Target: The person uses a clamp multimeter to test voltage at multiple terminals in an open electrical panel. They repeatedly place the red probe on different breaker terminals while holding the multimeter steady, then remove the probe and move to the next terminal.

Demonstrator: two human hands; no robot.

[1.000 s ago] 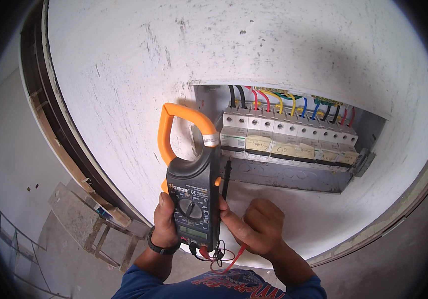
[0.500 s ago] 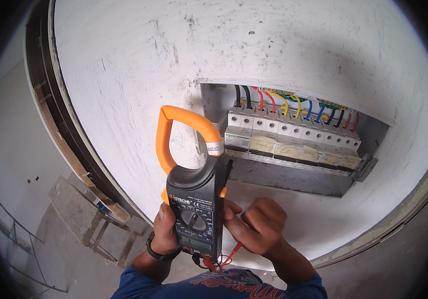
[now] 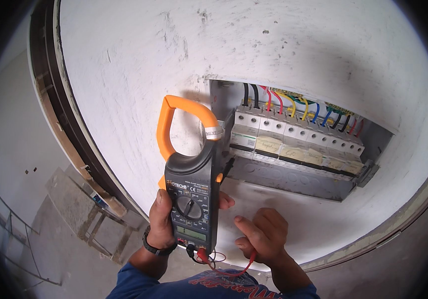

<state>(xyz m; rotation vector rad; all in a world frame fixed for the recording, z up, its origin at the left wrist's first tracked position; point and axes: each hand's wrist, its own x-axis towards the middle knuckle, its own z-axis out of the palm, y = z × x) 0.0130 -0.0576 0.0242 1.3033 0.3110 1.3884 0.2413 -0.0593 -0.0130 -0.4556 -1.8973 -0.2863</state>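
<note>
My left hand (image 3: 160,222) is wrapped round a black clamp meter (image 3: 188,174), held upright with its orange jaw loop closed at the top. A round dial sits mid-body, above a small lit display. Behind the meter, a black test probe (image 3: 228,166) sticks out past its right side, near my left fingertips. Red and black leads plug into the bottom end. Curled, my right hand (image 3: 264,236) is just right of the meter, apart from it. The red test lead (image 3: 234,273) runs into that hand; the probe itself is mostly hidden by my fingers.
Ahead is a recessed breaker box (image 3: 293,187) in a white wall (image 3: 134,65). It holds a row of circuit breakers (image 3: 293,142) with coloured wires (image 3: 293,107) above. At left are a dark door frame (image 3: 57,99), a wooden stand (image 3: 92,219) and a metal ladder-like frame (image 3: 12,234).
My right hand has drawn back from the meter's side, so a gap shows between them. Marks now show on the display. The meter has shifted slightly up in view.
</note>
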